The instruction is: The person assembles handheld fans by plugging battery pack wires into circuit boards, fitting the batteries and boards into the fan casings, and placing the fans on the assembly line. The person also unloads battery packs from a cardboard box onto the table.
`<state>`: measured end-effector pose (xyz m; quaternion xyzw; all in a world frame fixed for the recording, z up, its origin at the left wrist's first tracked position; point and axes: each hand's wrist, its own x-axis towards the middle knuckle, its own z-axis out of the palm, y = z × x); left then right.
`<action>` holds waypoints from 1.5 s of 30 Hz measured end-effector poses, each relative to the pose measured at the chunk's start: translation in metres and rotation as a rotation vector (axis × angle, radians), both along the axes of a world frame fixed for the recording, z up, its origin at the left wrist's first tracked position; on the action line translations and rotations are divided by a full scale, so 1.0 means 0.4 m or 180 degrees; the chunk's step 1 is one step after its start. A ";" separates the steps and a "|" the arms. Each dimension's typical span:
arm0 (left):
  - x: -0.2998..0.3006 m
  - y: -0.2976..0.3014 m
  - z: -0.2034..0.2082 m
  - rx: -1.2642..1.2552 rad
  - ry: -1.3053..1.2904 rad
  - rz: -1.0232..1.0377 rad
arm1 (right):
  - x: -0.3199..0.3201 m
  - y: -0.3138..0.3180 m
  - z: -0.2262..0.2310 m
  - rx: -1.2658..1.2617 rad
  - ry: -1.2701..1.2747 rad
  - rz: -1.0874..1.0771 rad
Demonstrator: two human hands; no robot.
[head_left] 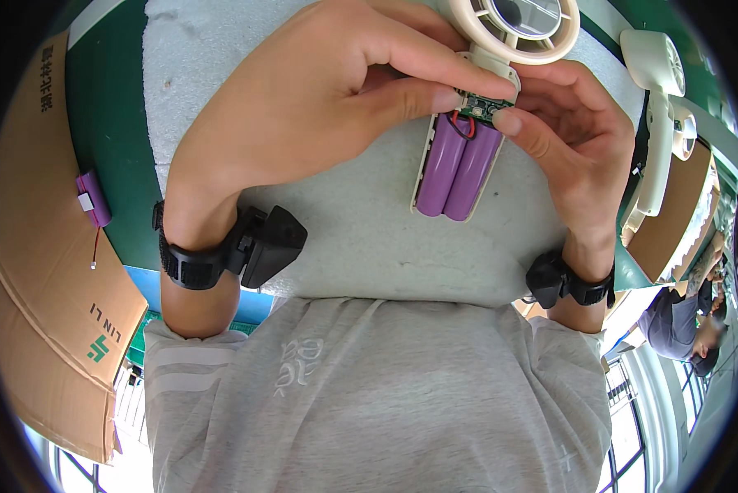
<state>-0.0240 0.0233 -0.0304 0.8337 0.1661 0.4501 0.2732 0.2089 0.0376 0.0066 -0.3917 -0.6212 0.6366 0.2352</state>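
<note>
A cream handheld fan (465,16) lies on the foam mat with its handle opened toward me. Two purple battery cells (459,168) sit side by side in the handle shell, with red and black wires at their top. Just above them is a small green circuit board (480,108). My left hand (369,82) pinches the board's left edge between thumb and forefinger, the forefinger reaching across over the fan's neck. My right hand (570,123) has its thumb at the board's right edge, its other fingers curled behind the fan.
A pale foam mat (336,238) covers the green table in front of me. Cardboard (48,246) stands at the left, with a loose purple battery pack (94,197) beside it. More cream fans (657,107) lie at the right, near an open carton (673,222). Another person (673,320) is farther right.
</note>
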 end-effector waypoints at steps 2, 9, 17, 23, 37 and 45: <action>-0.006 -0.006 0.002 -0.0039 -0.0012 0.0018 | -0.001 -0.001 -0.002 -0.0005 0.0033 0.0006; 0.000 -0.003 -0.002 -0.0173 -0.0052 0.0081 | -0.004 -0.003 0.004 0.0049 -0.0029 0.0012; 0.020 -0.013 0.005 -0.0319 -0.0109 0.0163 | 0.001 -0.031 -0.032 0.0265 0.0026 -0.0403; 0.024 -0.030 0.014 -0.0418 -0.0151 0.0239 | -0.027 -0.047 0.002 0.0278 -0.0362 -0.0522; 0.043 -0.055 0.080 -0.3089 -0.0211 0.0918 | -0.032 -0.037 0.021 0.2203 -0.0670 -0.0361; 0.049 -0.076 0.074 -0.2855 -0.0431 0.0988 | -0.049 -0.079 0.025 0.2134 -0.0612 -0.0390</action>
